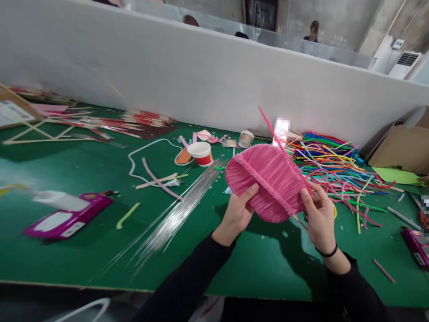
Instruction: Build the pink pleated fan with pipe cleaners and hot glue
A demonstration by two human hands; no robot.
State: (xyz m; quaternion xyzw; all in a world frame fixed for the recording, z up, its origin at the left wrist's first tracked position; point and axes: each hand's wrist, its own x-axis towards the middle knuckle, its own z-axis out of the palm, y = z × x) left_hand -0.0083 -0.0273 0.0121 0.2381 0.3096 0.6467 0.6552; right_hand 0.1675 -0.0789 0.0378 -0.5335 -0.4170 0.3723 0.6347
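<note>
A pink heart-like piece (264, 179), covered with rows of fuzzy pipe cleaners, is held up above the table between both hands. A thicker pink strip runs slantwise across its face. My left hand (239, 212) grips its lower left edge, thumb on the front and fingers behind. On the right edge, my right hand (320, 214) pinches it with the thumb in front. One loose pink pipe cleaner end (267, 120) sticks up from the piece's upper right, running down along the edge toward my right hand.
Thin metal wires (181, 210) lie in a bundle on the green table (261, 268). Colourful pipe cleaners (335, 165) are heaped at right. A paper cup (200, 153) stands behind the wires. Purple boxed device (72, 217) lies left; a white partition (201, 76) stands behind.
</note>
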